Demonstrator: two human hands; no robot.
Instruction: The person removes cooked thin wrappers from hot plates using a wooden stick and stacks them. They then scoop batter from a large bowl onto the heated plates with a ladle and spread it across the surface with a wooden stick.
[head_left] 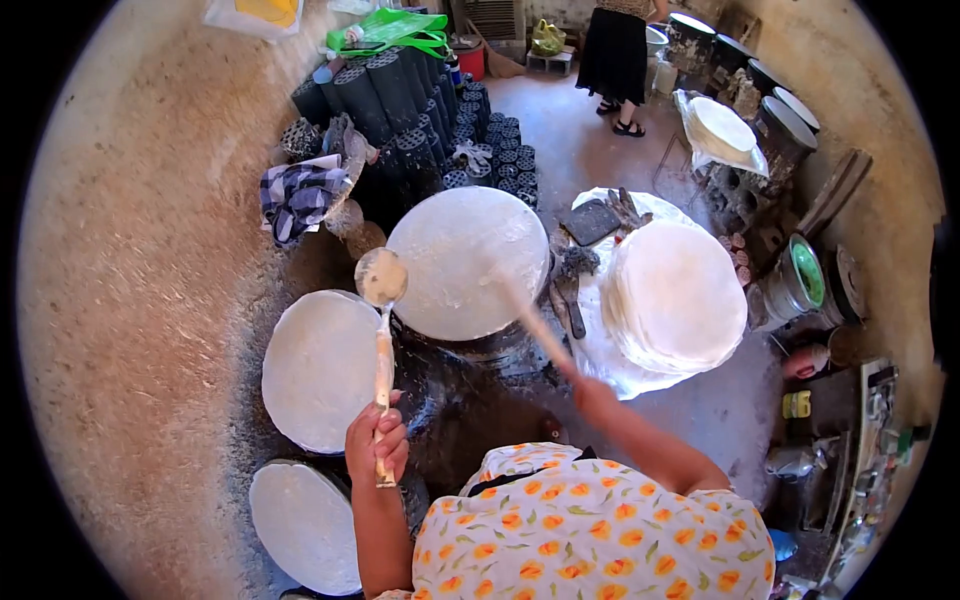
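Note:
My left hand (376, 440) is wrapped round the pale handle of a ladle (382, 278), held upright with its whitish, stained bowl at the top. My right hand (594, 397) grips a pale stick (545, 335); its far end is smeared by motion over a round griddle (450, 322) coated with a white layer (450, 250). Whether that end touches the layer I cannot tell. Left of the ladle lies another white-topped round (322, 370), with a similar white round (308, 525) nearer me. To the right, thin white round sheets (680, 295) are stacked on a foil-like covering (645, 378).
Dark cylindrical briquettes (400, 95) are piled behind the griddle, beside a checked cloth (300, 195). Dark tools (590, 222) lie by the stack. A person in a black skirt (612, 55) stands at the back. Pots (785, 125) and a cluttered shelf (870, 450) line the right wall.

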